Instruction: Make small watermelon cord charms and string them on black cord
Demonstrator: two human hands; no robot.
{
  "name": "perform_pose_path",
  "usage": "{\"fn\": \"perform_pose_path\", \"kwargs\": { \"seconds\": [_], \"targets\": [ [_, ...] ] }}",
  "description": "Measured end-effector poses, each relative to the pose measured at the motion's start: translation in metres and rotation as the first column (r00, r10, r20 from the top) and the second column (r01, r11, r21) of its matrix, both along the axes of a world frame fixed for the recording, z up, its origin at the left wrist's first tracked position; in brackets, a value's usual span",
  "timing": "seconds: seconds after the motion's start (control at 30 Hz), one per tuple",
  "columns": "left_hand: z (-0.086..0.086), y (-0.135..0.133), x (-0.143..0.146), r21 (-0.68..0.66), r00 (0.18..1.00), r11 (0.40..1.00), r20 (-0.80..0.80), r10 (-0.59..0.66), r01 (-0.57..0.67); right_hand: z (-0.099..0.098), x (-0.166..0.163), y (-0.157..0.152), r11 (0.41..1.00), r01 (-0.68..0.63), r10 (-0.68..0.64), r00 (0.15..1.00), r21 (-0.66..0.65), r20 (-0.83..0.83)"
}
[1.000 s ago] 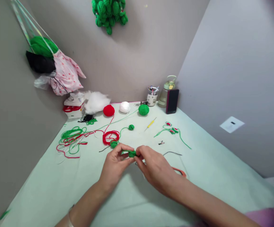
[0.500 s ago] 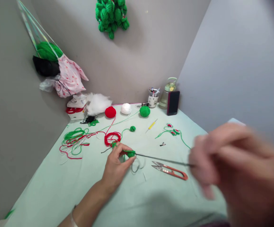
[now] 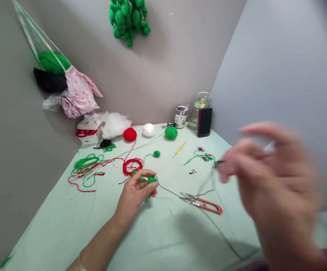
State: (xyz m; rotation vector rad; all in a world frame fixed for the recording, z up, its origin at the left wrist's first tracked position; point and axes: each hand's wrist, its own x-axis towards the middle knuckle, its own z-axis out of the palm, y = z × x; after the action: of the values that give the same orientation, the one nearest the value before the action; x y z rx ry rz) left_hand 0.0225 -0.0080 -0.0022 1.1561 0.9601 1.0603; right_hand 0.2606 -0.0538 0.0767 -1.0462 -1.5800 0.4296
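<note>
Left hand [image 3: 136, 191] narrow around green ball [image 3: 152, 180], red coil [image 3: 126, 166] just beyond, orange-handled snips [image 3: 196, 203] near.

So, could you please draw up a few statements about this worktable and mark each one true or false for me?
1. The left hand holds a small green piece. True.
2. The right hand is gripping the orange-handled snips. False: the snips lie on the table, and the right hand, blurred, is raised away from them.
3. The white yarn ball sits between the red yarn ball and the green yarn ball. True.
4. The phone lies flat beside the snips. False: it stands upright at the back, by the bottle.
5. The yellow-handled tool is touched by neither hand. True.
</note>
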Motion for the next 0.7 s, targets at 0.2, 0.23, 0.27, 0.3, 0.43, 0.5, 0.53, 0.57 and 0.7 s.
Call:
{"fn": "perform_pose_path", "kwargs": {
  "seconds": [0.2, 0.23, 0.27, 0.3, 0.43, 0.5, 0.53, 0.57, 0.7],
  "targets": [
    [0.007, -0.007, -0.001, -0.023, 0.989, 0.989, 0.011, -0.149, 0.149, -0.026, -0.037, 0.031, 0.914, -0.196, 0.272, 0.946, -0.355, 0.177],
    [0.008, -0.007, -0.001, -0.02, 0.985, 0.985, 0.014, -0.172, 0.172, -0.033, -0.038, 0.035, 0.894, -0.212, 0.307, 0.932, -0.395, 0.194],
    [0.008, -0.008, -0.001, -0.021, 0.982, 0.982, 0.013, -0.187, 0.188, -0.039, -0.039, 0.038, 0.878, -0.227, 0.333, 0.922, -0.421, 0.199],
    [0.008, -0.009, -0.001, -0.023, 0.981, 0.981, 0.006, -0.194, 0.194, -0.043, -0.038, 0.04, 0.868, -0.236, 0.347, 0.918, -0.436, 0.193],
    [0.007, -0.009, 0.0, 0.002, 0.989, 0.989, -0.036, -0.146, 0.146, -0.05, -0.038, 0.043, 0.839, -0.249, 0.353, 0.926, -0.484, 0.135],
    [0.006, -0.008, 0.0, 0.029, 0.992, 0.992, -0.038, -0.121, 0.122, -0.052, -0.04, 0.045, 0.789, -0.32, 0.412, 0.909, -0.525, 0.066],
    [0.004, -0.008, 0.0, 0.037, 0.994, 0.994, -0.035, -0.106, 0.107, -0.053, -0.04, 0.047, 0.76, -0.358, 0.437, 0.899, -0.542, 0.018],
    [0.003, -0.007, -0.001, 0.042, 0.996, 0.995, -0.032, -0.087, 0.088, -0.053, -0.04, 0.049, 0.739, -0.385, 0.444, 0.896, -0.553, -0.03],
    [0.0, -0.005, -0.002, 0.059, 0.998, 0.998, -0.053, -0.022, 0.025, -0.048, -0.037, 0.052, 0.752, -0.37, 0.337, 0.927, -0.546, -0.164]
  ]
}}
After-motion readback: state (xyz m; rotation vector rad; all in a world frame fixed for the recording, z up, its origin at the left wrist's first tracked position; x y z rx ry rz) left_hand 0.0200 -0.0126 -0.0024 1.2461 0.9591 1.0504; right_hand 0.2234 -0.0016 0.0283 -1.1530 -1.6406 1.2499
